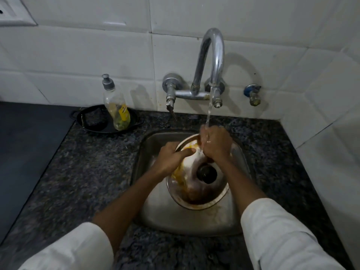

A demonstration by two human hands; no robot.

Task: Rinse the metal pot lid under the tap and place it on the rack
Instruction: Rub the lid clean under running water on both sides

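Note:
A round metal pot lid (202, 193) with a black knob (207, 174) is tilted inside the steel sink (161, 215), smeared with yellow and brown residue. My left hand (171, 155) grips the lid's left rim. My right hand (215, 145) holds its upper edge, directly under the stream of water (209, 112) running from the curved chrome tap (213, 55). The far part of the lid is hidden behind my hands. No rack is in view.
A nearly empty dish-soap bottle (116, 106) leans in a black oval tray (93, 121) with a dark scrubber at the back left. Speckled granite counter (87, 172) surrounds the sink. A second small blue-handled valve (253, 94) sits on the tiled wall at right.

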